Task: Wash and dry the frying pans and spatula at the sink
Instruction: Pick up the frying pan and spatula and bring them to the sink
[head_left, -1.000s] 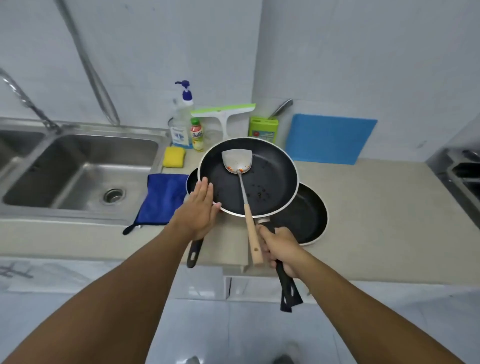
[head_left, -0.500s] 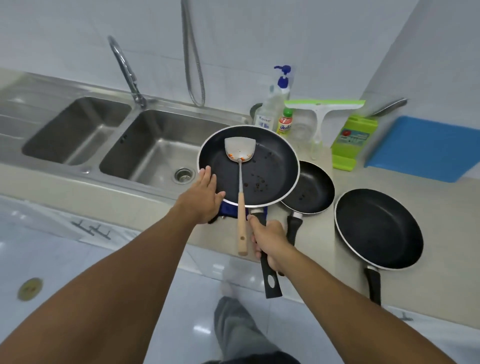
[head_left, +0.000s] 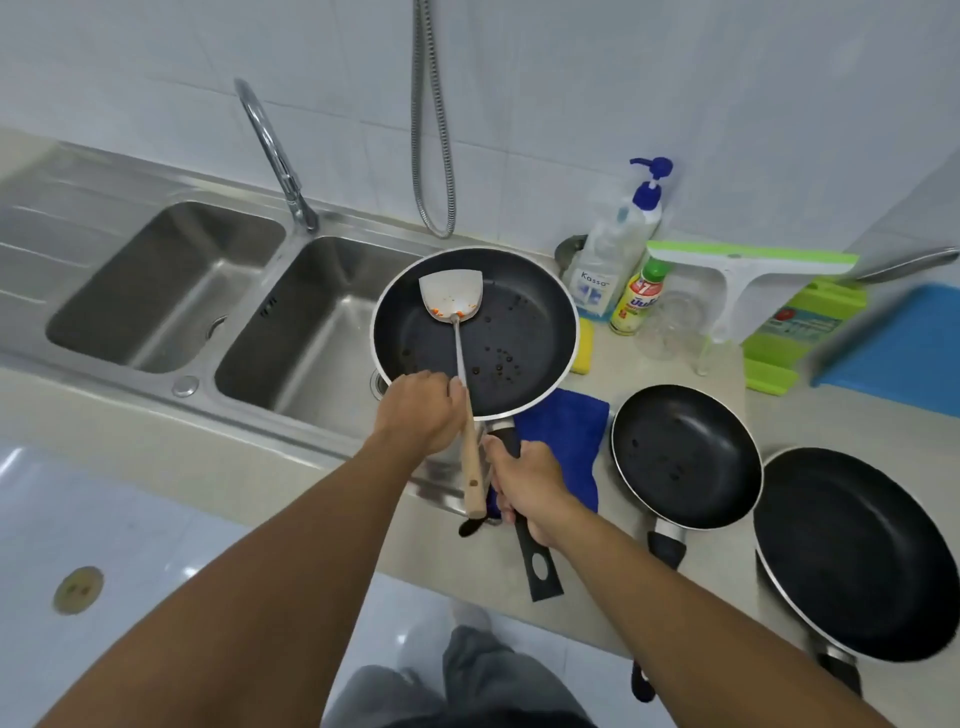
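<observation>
My right hand (head_left: 527, 488) grips the black handle of a dirty black frying pan (head_left: 514, 332), held above the right edge of the right sink basin (head_left: 306, 332). A metal spatula (head_left: 451, 301) with a wooden handle and orange food bits lies in the pan. My left hand (head_left: 418, 410) is closed around the spatula's shaft at the pan's near rim. Two more black pans rest on the counter: a small pan (head_left: 683, 454) and a large pan (head_left: 852, 551) at the right.
A blue cloth (head_left: 566, 436) lies on the counter under the held pan, with a yellow sponge (head_left: 584, 345) behind it. A soap pump bottle (head_left: 618, 249), small bottle (head_left: 641, 301), squeegee (head_left: 737, 280), green box (head_left: 800, 327) and blue mat (head_left: 904, 343) line the wall. The faucet (head_left: 275, 150) stands behind the double sink.
The pan with the spatula has moved left, off the other pans toward the sink. My left hand went from the pan's rim to grasping the spatula's shaft.
</observation>
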